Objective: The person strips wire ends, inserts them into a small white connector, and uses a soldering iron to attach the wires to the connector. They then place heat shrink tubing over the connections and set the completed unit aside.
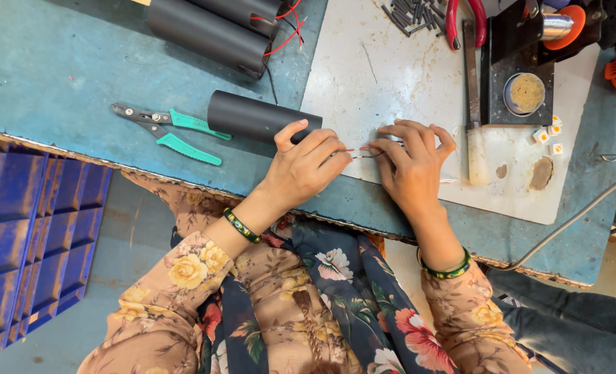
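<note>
Two hands meet over the near edge of a white board, and thin wires, one red and one pale, are pinched between their fingers. The left hand is closed on the wires with thumb and forefinger tips together, the thumb raised beside a black tube that lies on its side just behind it. The right hand is curled over the other end of the wires, fingertips pressed down to the board; how firmly that end is gripped cannot quite be made out. The wires appear to run from the tube's end. Green bangles are worn on both wrists. To the left of the tube, green-handled pliers are laid on the blue counter. Two more black tubes with red wires lie at the far edge. Right of the hands, a white-handled tool and a small round tin are seen.
</note>
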